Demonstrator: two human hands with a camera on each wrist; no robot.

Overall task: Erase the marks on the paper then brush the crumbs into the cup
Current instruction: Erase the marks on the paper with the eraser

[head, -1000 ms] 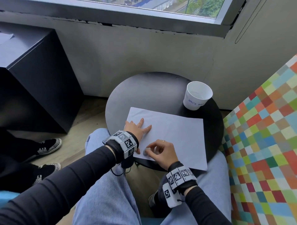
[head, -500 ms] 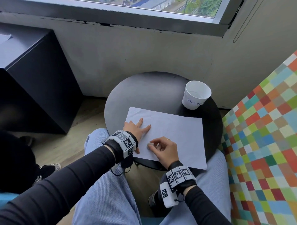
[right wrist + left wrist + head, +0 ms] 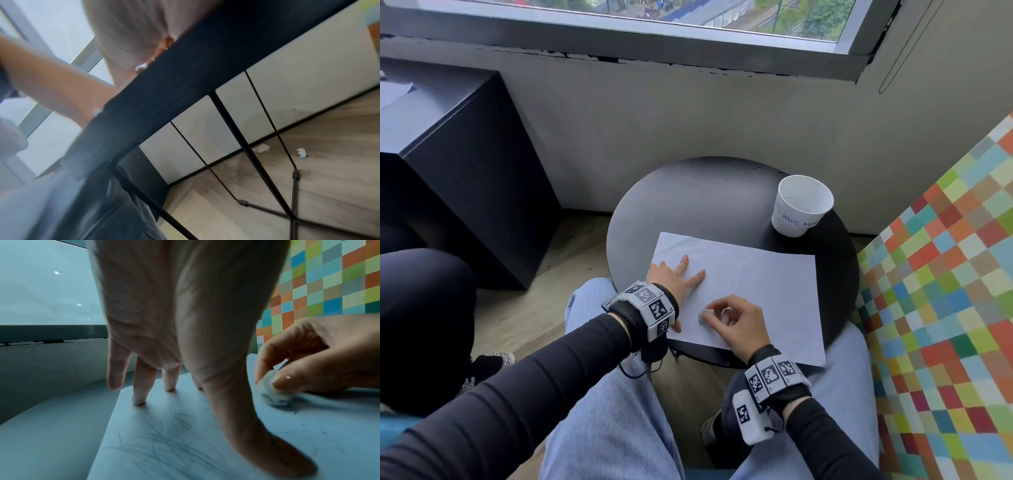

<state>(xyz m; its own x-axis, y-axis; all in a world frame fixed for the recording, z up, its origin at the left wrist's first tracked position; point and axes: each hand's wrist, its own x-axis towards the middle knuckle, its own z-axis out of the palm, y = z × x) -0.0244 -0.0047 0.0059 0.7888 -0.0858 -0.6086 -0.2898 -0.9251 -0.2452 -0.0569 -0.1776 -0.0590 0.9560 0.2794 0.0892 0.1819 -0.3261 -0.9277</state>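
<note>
Pinching a small grey-white eraser (image 3: 705, 316) w/ thumb and forefinger, your right hand (image 3: 736, 323) has it pressed to the paper (image 3: 760, 284) near the sheet's near-left part; other fingers curl in over the palm. Your left hand (image 3: 671, 275) lies flat beside it, fingers spread and straight, tips and thumb bearing down on the sheet's left end, holding nothing. In the left wrist view you can see pencil scribbles (image 3: 164, 446) looping under and in front of that thumb, plus a few dark specks on the sheet to the right, just below the eraser.

Paper sits on a small round black table (image 3: 688, 192), its near-right corner overhanging the rim toward your knee. White paper cup (image 3: 803, 205), hand-lettered "WASTE" and a second word cut off by the curve, stands upright at the table's far-right edge, well apart from both hands, w/ bare paper between.

Around you: checkered multicolour panel (image 3: 941, 274) close on the right of the table, black cabinet (image 3: 448, 154) to the left, grey wall and window sill beyond. Another person's dark leg and patterned shoe (image 3: 489, 365) are at far left on the wood floor. Right wrist view mostly shows the table's underside and thin black legs (image 3: 265, 162); two white scraps (image 3: 301, 152) lie on the floor by the wall.
</note>
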